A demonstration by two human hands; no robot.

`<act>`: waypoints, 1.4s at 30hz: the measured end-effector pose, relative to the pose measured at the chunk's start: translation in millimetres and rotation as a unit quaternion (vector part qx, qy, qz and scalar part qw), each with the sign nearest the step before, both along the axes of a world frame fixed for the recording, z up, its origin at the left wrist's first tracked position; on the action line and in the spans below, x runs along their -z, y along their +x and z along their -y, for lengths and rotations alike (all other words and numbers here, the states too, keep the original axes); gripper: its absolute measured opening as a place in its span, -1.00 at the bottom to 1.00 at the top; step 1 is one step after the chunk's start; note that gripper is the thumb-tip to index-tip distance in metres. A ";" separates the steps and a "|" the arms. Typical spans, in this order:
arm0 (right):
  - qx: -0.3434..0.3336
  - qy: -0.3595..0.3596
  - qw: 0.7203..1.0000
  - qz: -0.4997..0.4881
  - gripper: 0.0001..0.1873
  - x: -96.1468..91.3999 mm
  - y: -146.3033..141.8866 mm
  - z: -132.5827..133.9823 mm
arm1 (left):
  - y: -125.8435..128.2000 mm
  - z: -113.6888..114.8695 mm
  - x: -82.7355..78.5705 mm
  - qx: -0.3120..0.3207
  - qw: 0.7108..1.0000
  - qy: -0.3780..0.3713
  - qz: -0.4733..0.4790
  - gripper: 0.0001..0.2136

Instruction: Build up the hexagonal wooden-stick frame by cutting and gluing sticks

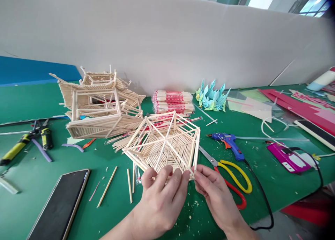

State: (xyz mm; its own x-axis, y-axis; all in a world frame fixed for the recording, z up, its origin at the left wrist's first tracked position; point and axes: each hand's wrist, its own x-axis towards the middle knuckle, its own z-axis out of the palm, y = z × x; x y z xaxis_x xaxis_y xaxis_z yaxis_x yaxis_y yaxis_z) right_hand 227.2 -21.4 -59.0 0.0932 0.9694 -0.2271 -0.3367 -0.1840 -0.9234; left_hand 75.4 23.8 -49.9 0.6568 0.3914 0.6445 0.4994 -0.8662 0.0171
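Note:
A hexagonal frame of thin wooden sticks (164, 142) lies tilted on the green table. My left hand (159, 194) grips its near edge, fingers curled over the sticks. My right hand (211, 191) pinches the same edge at its right corner with thumb and forefinger. Behind the frame stands a larger stick-built model with tiered roofs (99, 103). Loose sticks (107, 186) lie on the table to the left of my hands.
Yellow-and-red scissors (230, 173) and a blue glue gun (230, 144) with a black cord lie right. Bundled chopsticks (172, 102) and paper cranes (211, 98) sit behind. A phone (61, 205) and pliers (23, 142) lie left. A pink phone (288, 158) lies far right.

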 end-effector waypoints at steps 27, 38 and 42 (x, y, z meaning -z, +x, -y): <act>-0.033 -0.025 0.998 0.040 -0.73 14.8 14.0 2.1 | -65.1 -22.9 -43.1 -0.042 0.952 -0.305 -0.005 -0.81; -0.066 -0.044 0.996 0.029 -0.72 16.5 14.6 2.7 | -42.2 -46.9 -65.5 0.052 0.948 -0.276 -0.153 -0.87; -0.060 -0.040 0.997 0.012 -0.71 14.4 13.5 1.0 | -37.6 -50.2 -60.6 0.063 0.952 -0.257 -0.154 -0.81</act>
